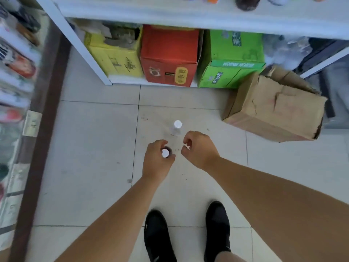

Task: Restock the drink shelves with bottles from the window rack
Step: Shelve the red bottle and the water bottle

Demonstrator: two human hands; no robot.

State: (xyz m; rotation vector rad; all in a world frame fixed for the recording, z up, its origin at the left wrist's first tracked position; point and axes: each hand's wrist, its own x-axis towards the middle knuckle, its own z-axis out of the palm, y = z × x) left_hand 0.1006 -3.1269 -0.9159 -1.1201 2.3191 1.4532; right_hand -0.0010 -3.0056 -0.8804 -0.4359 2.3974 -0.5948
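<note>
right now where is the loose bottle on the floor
Head view: the bottle stands on the floor just beyond the right hand, left of the brown box.

Dark, white-capped plastic bottle (165, 153) sits upright inside curled left fingers (160, 143); clear white-capped bottle (177, 127) stands just beyond right fingers (189, 138).
</note>
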